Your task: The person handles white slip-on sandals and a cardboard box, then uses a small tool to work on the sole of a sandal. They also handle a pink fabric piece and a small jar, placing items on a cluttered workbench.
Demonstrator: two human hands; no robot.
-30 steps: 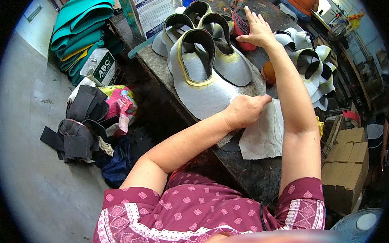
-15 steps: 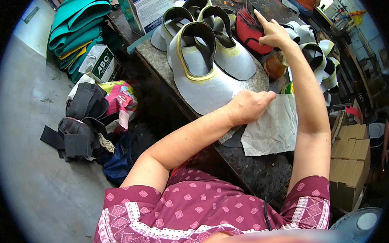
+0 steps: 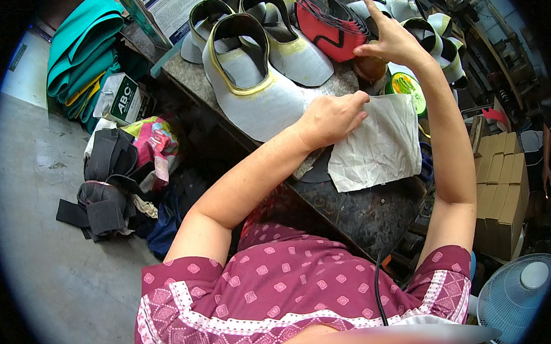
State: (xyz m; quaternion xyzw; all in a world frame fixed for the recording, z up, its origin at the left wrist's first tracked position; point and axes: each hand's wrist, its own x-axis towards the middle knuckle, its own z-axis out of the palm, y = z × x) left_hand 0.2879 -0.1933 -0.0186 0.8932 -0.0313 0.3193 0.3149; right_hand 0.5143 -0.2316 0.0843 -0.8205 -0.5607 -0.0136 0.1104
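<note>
My left hand [image 3: 336,118] has its fingers curled closed at the upper left corner of a crumpled off-white sheet [image 3: 374,151]; what is inside the fingers is hidden. Reaching further out, my right hand [image 3: 394,40] is spread, its thumb beside a stack of red pieces with black edges [image 3: 329,35]. Nothing shows in its grasp. Left of it stand several pale grey shoe uppers [image 3: 254,114] with dark openings and yellowish rims. Under my right hand are a brown jar [image 3: 370,69] and a round tin with a green and white top [image 3: 408,90].
More pale uppers [image 3: 441,60] are heaped beyond my right wrist. Cardboard boxes [image 3: 499,179] and a fan [image 3: 519,299] stand at the right. On the left lie folded green sheets [image 3: 85,51], a white and green can [image 3: 121,99] and dark cloth scraps [image 3: 108,181].
My view has shifted, so the bench's things sit further left and up. My right index finger no longer points alone; the fingers are spread. My left hand stays curled by the sheet.
</note>
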